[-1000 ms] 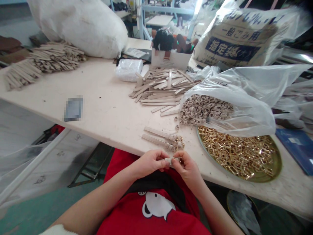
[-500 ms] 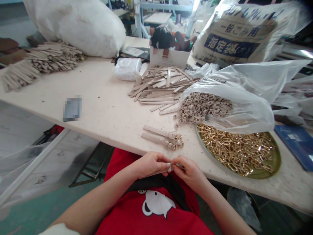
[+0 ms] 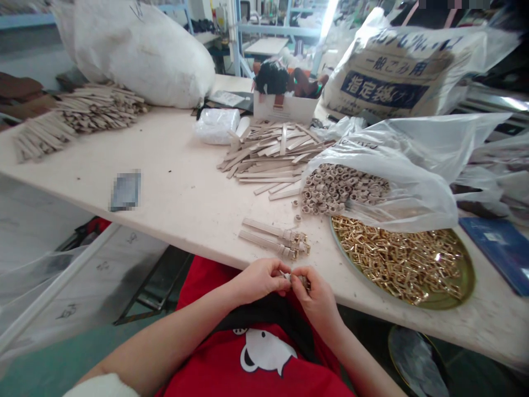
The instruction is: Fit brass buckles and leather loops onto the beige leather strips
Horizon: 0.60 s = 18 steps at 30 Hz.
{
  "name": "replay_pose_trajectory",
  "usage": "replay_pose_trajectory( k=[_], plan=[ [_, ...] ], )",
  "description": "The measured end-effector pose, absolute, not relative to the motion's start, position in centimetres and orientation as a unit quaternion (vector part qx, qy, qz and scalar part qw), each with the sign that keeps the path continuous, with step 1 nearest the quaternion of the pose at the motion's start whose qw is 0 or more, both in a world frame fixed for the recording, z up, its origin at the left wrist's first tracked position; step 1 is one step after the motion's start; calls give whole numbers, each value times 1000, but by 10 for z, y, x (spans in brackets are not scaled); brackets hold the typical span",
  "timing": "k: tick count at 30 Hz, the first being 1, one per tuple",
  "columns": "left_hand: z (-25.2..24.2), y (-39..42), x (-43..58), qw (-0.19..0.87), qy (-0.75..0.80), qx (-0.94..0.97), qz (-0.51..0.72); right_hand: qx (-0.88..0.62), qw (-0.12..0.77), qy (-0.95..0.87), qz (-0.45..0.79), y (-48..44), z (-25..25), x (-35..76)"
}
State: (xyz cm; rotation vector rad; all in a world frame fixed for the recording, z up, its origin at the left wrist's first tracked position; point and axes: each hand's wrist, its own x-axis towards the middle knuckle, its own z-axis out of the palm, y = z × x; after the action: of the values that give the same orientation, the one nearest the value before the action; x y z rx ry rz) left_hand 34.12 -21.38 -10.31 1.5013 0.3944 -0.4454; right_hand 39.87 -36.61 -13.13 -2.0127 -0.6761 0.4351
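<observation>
Pinching a small beige piece (image 3: 287, 276) low in the centre of the frame, with the fingers (image 3: 281, 284) of the left hand (image 3: 260, 282) on its left part and those of the right hand (image 3: 316, 295) on its right, nearly meeting. Covering most of it that way; can't tell its full shape. Working at the near edge of the worktop (image 3: 177, 182), above red clothing (image 3: 223, 375) with a white animal print. Has a few straps (image 3: 264, 241) lying just above the hands, gold buckles (image 3: 301, 242) toward the right. Just above those, has two loose rings (image 3: 297, 218), and beside them, right of centre, a clear bag (image 3: 417, 212) open on a heap of beige rings (image 3: 339, 190). Below the bag, and partly under it, has a round tray (image 3: 468, 275) of loose buckles (image 3: 397, 259), with a blue folder (image 3: 494, 251) near the right edge. Across the upper centre, has a pile of beige strips (image 3: 268, 154), with a wrapped packet (image 3: 217, 125) to its left and a white box (image 3: 285, 109) behind. Left of centre, has a blurred grey rectangle (image 3: 125, 190). At the upper left, has heaped strips (image 3: 99, 107) near a big white sack (image 3: 144, 55); at the upper right, a printed bag (image 3: 413, 66).
</observation>
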Motion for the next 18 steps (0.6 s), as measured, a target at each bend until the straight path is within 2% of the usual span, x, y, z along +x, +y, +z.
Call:
replay_pose_trajectory(
  k=[6,10,12,16,18],
  plan=[
    [-81,-201,364,572,48,806,-146,-771,532,-290,195,-355,-124,419],
    [-71,-189,382,489,18,864,-118,-752,566,-277,195,-340,-127,435],
    [-73,-182,391,430,9,898,-94,-778,536,-284,163,-337,-127,444],
    [-91,-164,398,277,-22,960,-35,-855,407,-316,57,-341,-132,463],
    [-103,-154,393,202,-52,978,-26,-864,383,-327,3,-344,-141,468]
  ],
)
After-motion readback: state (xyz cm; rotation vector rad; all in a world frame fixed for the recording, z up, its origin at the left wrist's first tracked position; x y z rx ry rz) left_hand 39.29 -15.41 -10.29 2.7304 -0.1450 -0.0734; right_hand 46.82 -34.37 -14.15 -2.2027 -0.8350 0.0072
